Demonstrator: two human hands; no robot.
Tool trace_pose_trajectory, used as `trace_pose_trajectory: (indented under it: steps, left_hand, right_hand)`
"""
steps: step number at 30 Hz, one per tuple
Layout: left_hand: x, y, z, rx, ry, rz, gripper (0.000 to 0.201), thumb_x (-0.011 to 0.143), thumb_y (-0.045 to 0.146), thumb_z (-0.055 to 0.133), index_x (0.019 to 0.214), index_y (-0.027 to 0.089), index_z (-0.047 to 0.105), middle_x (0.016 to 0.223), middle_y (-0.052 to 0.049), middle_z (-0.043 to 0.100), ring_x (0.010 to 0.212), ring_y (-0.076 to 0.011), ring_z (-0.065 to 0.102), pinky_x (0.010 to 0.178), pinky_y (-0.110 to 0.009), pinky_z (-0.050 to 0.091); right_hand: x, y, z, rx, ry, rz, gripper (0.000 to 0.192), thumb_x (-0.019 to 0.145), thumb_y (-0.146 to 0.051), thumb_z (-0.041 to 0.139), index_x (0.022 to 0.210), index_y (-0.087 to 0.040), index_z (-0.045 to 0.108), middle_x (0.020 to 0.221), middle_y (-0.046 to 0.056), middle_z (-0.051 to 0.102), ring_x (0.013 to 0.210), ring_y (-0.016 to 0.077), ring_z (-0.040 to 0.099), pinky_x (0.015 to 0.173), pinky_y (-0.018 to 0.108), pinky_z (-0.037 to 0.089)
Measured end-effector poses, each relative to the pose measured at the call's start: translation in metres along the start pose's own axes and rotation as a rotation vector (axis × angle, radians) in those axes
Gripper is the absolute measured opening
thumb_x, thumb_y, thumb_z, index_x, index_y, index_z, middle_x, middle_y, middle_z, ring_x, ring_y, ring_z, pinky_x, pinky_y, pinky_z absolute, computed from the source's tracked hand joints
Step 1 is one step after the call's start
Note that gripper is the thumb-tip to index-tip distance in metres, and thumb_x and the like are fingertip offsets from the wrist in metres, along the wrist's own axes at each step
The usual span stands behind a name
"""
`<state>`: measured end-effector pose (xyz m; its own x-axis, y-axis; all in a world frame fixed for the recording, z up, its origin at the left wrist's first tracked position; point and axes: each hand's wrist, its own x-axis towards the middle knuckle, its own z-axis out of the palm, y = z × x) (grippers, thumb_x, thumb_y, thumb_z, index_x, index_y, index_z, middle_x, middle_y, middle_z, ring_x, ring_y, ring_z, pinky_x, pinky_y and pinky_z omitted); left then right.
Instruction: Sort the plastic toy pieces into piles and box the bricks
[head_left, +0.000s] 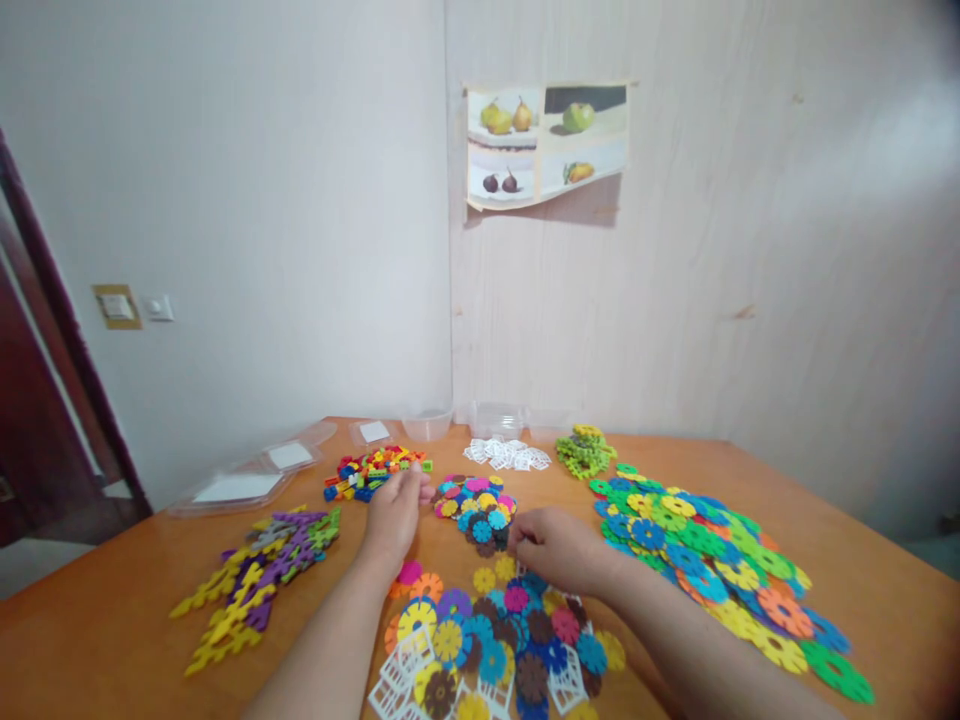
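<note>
Disc pile (pixel 493 657) fronts sm. disc heap (pixel 476 521), R hand (pixel 559 546) curled just right of it, L hand (pixel 394 513) just left, can't tell grips.

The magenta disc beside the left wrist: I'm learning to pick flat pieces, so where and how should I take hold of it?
Probably its far rim, pinched from above on the far side: the magenta disc seems flat, with bare table beyond that edge, while the orange disc crowds its near right and the left wrist its left.
</note>
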<state>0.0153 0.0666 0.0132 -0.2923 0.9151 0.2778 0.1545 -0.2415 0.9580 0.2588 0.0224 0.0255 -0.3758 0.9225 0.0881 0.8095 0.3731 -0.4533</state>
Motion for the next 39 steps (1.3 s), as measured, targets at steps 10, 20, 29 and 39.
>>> trace_pose_trajectory:
  steps: [10,20,29,39]
  left_hand:
    - [-0.03,0.015,0.019,0.265,-0.391,0.205,0.041,0.089,0.054,0.049,0.072,0.021,0.065,0.071,-0.003,0.069,0.072,-0.0207,0.063,0.068,-0.029,0.044]
    - [-0.054,0.021,0.026,0.626,-0.725,0.312,0.02,0.081,0.017,0.049,0.085,0.024,0.068,0.083,0.001,0.07,0.077,-0.0162,0.061,0.062,-0.024,0.037]
    - [-0.061,0.027,0.03,0.707,-0.777,0.48,0.016,0.079,0.021,0.059,0.091,0.025,0.069,0.091,-0.001,0.066,0.088,-0.0172,0.059,0.07,-0.025,0.04]
    - [-0.064,0.015,0.038,0.81,-0.72,0.571,0.015,0.08,0.023,0.061,0.091,0.029,0.07,0.096,-0.002,0.064,0.093,-0.019,0.057,0.069,-0.027,0.037]
  right_hand:
    - [-0.004,0.022,-0.003,0.046,-0.111,0.155,0.021,0.07,-0.022,0.064,0.091,-0.023,0.068,0.074,-0.002,0.066,0.065,0.0134,0.057,0.052,0.021,0.031]
    - [-0.005,0.021,-0.003,0.019,-0.136,0.203,0.025,0.068,-0.026,0.067,0.092,-0.021,0.065,0.073,-0.003,0.063,0.065,0.0133,0.056,0.052,0.02,0.03]
    - [-0.003,0.015,-0.005,0.102,-0.102,0.213,0.011,0.072,-0.017,0.059,0.082,-0.017,0.065,0.072,-0.002,0.062,0.067,0.0121,0.053,0.056,0.02,0.034]
    - [0.003,0.012,-0.005,0.185,-0.127,0.342,0.01,0.074,-0.02,0.057,0.067,-0.016,0.063,0.058,-0.002,0.053,0.056,0.0103,0.046,0.048,0.02,0.031]
